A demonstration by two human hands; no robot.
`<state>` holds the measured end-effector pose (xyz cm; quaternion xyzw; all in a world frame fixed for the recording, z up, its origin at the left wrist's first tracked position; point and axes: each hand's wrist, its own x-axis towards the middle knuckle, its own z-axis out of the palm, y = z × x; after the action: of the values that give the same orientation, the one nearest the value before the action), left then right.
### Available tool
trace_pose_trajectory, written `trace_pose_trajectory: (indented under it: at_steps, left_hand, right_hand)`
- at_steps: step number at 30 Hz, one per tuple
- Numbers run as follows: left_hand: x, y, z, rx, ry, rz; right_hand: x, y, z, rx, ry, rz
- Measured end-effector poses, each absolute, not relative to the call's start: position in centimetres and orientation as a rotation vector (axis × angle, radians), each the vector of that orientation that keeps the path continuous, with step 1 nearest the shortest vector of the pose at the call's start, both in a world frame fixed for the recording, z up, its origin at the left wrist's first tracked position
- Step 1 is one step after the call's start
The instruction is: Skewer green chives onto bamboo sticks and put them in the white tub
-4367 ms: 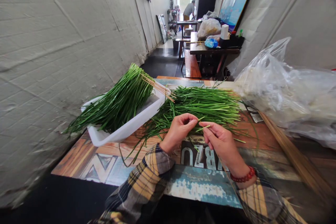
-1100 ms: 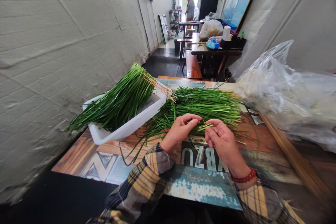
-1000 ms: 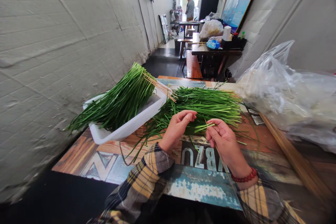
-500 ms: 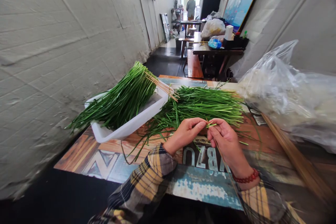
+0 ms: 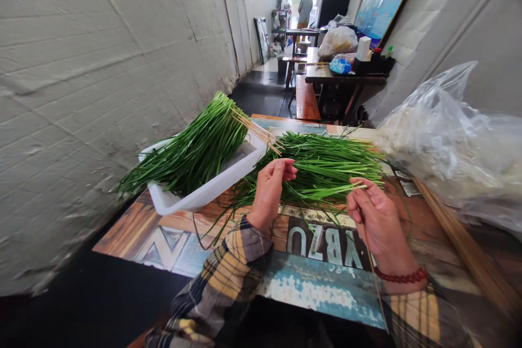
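Observation:
My right hand [image 5: 377, 220] is closed on a thin bamboo skewer [image 5: 373, 277] that runs back past my wrist. A few chive leaves [image 5: 334, 190] sit on its tip and trail left. My left hand [image 5: 269, 187] reaches into the loose pile of green chives [image 5: 326, 160] on the painted wooden table [image 5: 310, 288], fingertips pinched on chive leaves at the pile's near left edge. The two hands are a hand's width apart. To the left, a white plastic tray [image 5: 191, 204] holds a thick stack of skewered chives [image 5: 196, 152].
A large clear plastic bag [image 5: 448, 141] lies at the right, with a bundle of bare bamboo skewers [image 5: 465, 250] beside it. A rough white wall [image 5: 81, 65] runs close along the left. Farther back are a bench [image 5: 306, 103], a cluttered table [image 5: 346, 73] and a standing person [image 5: 304, 8].
My hands, which were pinched together over the skewer tip, have separated. The right hand drew the skewer to the right. The left hand moved up into the chive pile.

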<state>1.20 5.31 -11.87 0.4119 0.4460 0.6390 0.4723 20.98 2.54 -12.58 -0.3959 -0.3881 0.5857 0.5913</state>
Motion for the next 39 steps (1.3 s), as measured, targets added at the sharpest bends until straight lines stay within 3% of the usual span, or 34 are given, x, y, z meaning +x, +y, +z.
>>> trace_pose_trajectory:
  at_steps: [5,12,27,34,39]
  left_hand:
    - [2.0,5.0,-11.5,1.15,1.123,1.507]
    - [4.2,3.8,-11.6,1.507,0.953,1.018]
    - [3.7,4.0,-11.3,1.366,1.027,1.078]
    - [4.0,4.0,-11.6,1.487,1.023,1.01]
    - [4.2,4.0,-11.8,1.653,1.06,1.01]
  right_hand:
    - [20.7,2.3,-12.7,-0.935,-0.954,1.353]
    - [19.4,2.0,-13.9,-0.957,-1.259,1.332]
    - [19.3,2.0,-14.1,-1.003,-1.453,1.249]
    - [19.3,2.0,-14.5,-1.063,-1.563,1.046]
    - [19.3,2.2,-14.6,-1.118,-1.507,1.087]
